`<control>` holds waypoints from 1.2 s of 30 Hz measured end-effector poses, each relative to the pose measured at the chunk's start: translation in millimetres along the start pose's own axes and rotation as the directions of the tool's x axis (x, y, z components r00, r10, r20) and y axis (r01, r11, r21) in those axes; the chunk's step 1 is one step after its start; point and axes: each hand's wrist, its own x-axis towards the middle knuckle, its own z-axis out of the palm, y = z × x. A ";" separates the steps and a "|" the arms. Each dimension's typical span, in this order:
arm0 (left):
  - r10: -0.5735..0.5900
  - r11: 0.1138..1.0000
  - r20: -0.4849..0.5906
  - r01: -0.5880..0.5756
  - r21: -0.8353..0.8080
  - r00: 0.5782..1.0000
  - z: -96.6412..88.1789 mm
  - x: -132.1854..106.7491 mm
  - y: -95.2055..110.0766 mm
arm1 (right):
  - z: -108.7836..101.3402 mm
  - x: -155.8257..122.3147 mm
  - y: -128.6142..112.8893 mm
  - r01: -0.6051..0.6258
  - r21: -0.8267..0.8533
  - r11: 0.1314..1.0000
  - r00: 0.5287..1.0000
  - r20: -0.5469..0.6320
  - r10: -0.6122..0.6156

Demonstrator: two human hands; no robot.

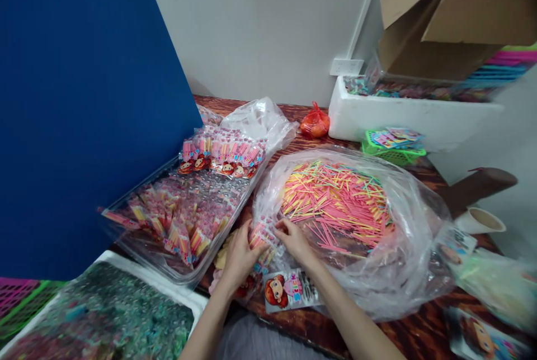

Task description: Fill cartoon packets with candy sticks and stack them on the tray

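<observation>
At the front of the table my left hand (242, 252) closes on a small clear packet (262, 232) with pink print. On the packet's other side is my right hand (293, 241), its thumb and finger pinched at the edge; what they grip is too small to make out. Just right of both hands, a large clear plastic bag (403, 287) lies spread open around a heap of thin pink, yellow and green sticks (335, 198). Below my hands lies a flat printed pouch (289, 291) with a cartoon face. Left of them, a clear tray (184, 279) holds many filled packets (178, 237).
A blue panel (84, 97) stands at the left. White foam box (138, 270) sits front left; another foam box (403, 119) with an open carton (436, 30) is back right. Nearby are a green basket (394, 153), a red bag (315, 122) and a paper cup (480, 220).
</observation>
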 end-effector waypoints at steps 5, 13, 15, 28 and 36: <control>-0.033 0.999 0.059 0.034 -0.021 0.998 -5.0 3.1 -1.5 | -1.1 -15.0 -15.0 0.117 -0.160 0.980 0.987 -0.089 -0.133; -0.088 0.994 0.083 0.083 0.064 0.993 -21.1 -4.2 14.8 | 9.4 -28.9 -19.4 0.143 -0.192 0.971 0.970 -0.165 -0.176; -0.100 0.993 0.029 0.098 0.064 0.995 -17.9 -9.2 14.5 | 8.5 -30.0 -15.6 0.126 -0.134 0.983 0.974 -0.174 -0.148; -0.128 0.729 0.079 0.148 -0.668 0.989 -37.2 -22.5 39.5 | -12.6 -55.7 -43.9 0.049 0.467 0.883 0.962 0.215 -0.167; -0.026 0.657 0.071 0.070 -0.751 0.997 -13.5 -30.8 30.3 | -2.7 -53.2 -48.4 0.177 0.249 0.952 0.982 0.023 -0.188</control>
